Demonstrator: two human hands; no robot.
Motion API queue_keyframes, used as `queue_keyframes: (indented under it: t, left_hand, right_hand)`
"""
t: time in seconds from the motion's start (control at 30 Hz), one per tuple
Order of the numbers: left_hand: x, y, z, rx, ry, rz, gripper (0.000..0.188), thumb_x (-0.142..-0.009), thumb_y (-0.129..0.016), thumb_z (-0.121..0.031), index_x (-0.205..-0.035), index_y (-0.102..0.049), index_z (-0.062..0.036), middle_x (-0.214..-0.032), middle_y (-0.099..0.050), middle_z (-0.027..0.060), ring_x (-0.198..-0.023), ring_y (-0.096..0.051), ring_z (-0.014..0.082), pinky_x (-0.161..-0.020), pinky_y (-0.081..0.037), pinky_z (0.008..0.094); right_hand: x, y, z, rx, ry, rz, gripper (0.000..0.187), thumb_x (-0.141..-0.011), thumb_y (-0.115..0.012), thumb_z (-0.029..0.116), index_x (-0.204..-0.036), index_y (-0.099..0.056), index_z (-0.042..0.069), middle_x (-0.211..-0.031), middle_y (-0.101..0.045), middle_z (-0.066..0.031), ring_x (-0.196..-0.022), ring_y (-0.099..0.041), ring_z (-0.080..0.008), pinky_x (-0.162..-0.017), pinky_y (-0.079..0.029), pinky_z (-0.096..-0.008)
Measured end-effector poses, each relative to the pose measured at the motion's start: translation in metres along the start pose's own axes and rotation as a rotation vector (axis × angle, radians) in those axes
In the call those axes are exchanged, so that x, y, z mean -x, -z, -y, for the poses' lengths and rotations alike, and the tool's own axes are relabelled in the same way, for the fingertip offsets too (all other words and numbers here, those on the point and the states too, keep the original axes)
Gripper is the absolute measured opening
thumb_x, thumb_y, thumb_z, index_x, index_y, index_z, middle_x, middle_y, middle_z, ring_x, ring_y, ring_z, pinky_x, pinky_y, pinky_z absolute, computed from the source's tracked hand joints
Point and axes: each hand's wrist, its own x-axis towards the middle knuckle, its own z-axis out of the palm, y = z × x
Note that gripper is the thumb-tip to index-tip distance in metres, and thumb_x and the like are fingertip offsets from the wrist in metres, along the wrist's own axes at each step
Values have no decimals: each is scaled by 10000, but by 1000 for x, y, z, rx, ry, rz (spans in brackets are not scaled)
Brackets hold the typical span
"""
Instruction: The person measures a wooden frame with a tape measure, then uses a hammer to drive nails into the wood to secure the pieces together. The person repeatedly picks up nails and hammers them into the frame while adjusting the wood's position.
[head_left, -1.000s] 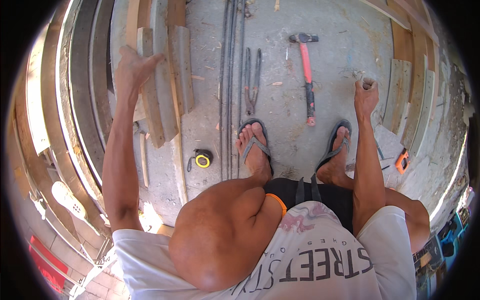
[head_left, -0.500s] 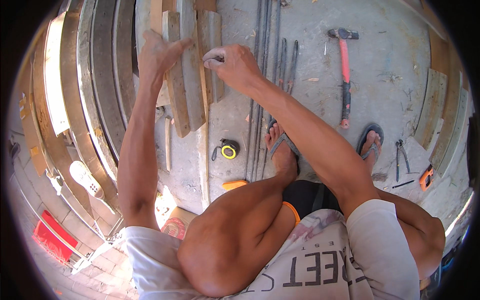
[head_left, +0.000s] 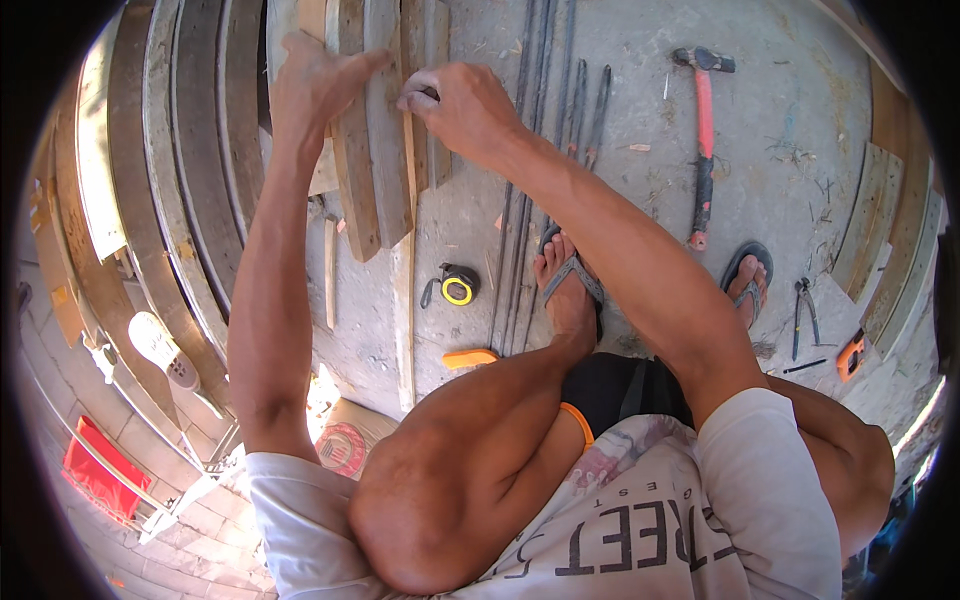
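Note:
My left hand point(head_left: 312, 92) lies over the top of a wooden board point(head_left: 352, 185), its thumb reaching across to a greyer board point(head_left: 386, 165) alongside. Its fingers appear hooked on the far-left side, partly out of sight. Just right of those boards, my right hand point(head_left: 462, 108) is closed in a pinch, thumb against index finger; anything between the fingertips is too small to name. A thin wooden strip point(head_left: 404, 325) runs from below the boards toward me. A black and yellow tape measure point(head_left: 458, 286) sits on the concrete near it.
Several dark metal rods point(head_left: 524, 200) lie beside my foot. A hammer point(head_left: 704, 140) with a red and black handle rests to the right, with pincers point(head_left: 805, 315) and an orange tool point(head_left: 850, 355) nearer. Stacked planks point(head_left: 200, 130) fill the left side. A white shoe point(head_left: 160, 350) is there too.
The view has shifted slightly, so the hammer and rods sit further right and higher. Both hands keep nearly the same places over the boards.

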Motion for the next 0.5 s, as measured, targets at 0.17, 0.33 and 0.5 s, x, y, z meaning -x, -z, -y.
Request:
queue_keyframes:
  t: [0.17,0.33,0.5]
  left_hand:
    - [2,0,1,32,-24,-10,1060,-704,-860,-560,-1303,-463,219,-1058,-722,344,-965,-755,422,-836,-604,443]
    - [0,-6,4,12,-43,-6,1103,-701,-846,-564,-1339,-426,232,-1042,-725,338,-939,-758,425,-836,-604,434]
    - [-3,-6,2,-14,-10,-34,1077,-699,-846,-552,-1337,-425,208,-1060,-729,330,-955,-753,425,-857,-596,439]
  right_hand:
    - [-3,-11,-4,50,77,-29,203,-950,-644,140,-1033,-791,27,-958,-745,-215,-868,-723,-403,-804,-566,-459]
    - [-5,-13,-5,55,54,-22,200,-944,-639,120,-1034,-788,23,-940,-752,-212,-857,-728,-402,-810,-567,-472]
    - [-9,-8,3,99,-15,67,223,-934,-662,158,-1062,-783,22,-943,-752,-220,-859,-729,-412,-814,-566,-478]
